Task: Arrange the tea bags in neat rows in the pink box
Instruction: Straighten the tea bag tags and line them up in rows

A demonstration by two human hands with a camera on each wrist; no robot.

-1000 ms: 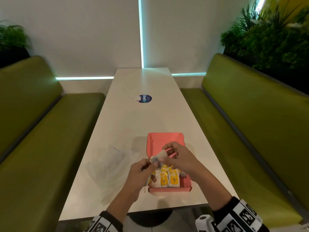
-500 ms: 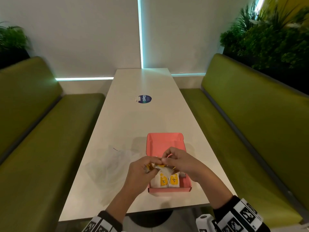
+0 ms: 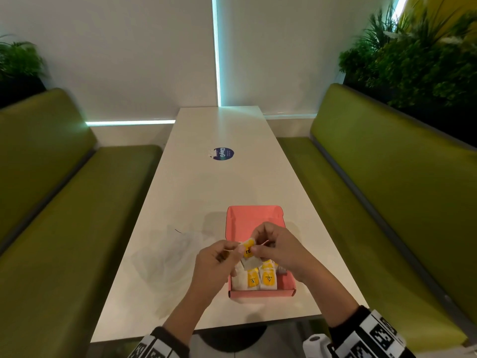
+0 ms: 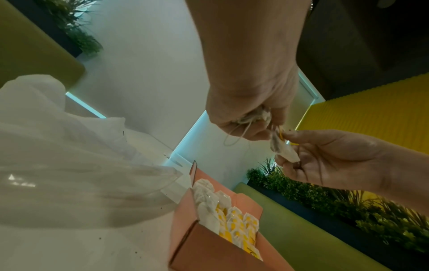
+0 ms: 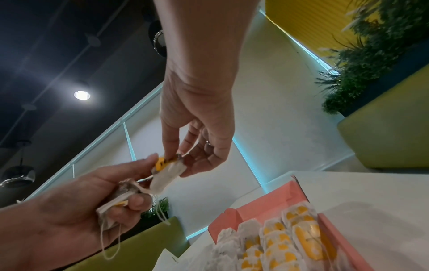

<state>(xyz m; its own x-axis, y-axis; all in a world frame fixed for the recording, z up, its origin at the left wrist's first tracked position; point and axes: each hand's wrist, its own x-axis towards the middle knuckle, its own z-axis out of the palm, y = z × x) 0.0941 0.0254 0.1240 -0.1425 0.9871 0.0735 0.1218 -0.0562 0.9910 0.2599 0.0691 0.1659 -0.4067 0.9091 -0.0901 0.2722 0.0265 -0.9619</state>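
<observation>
The pink box point(image 3: 260, 295) lies open near the table's front edge, its lid point(image 3: 253, 220) flat behind it. Rows of white tea bags with yellow tags point(image 3: 260, 280) fill its near half, also visible from the left wrist point(image 4: 232, 220) and the right wrist point(image 5: 290, 238). Above the box my left hand point(image 3: 232, 251) grips a small bundle of tea bags point(image 5: 120, 199) with strings hanging. My right hand point(image 3: 258, 248) pinches one tea bag point(image 5: 167, 172) at its yellow tag, and the left thumb touches that bag too.
A crumpled clear plastic bag point(image 3: 170, 257) lies left of the box. A round blue sticker point(image 3: 223, 153) sits mid-table. Green benches point(image 3: 387, 202) run along both long sides of the white table point(image 3: 206, 192), with plants behind them.
Both hands stayed over the box and rose a little after dipping half a second ago. The pinched tea bag now shows its yellow tag between the fingertips.
</observation>
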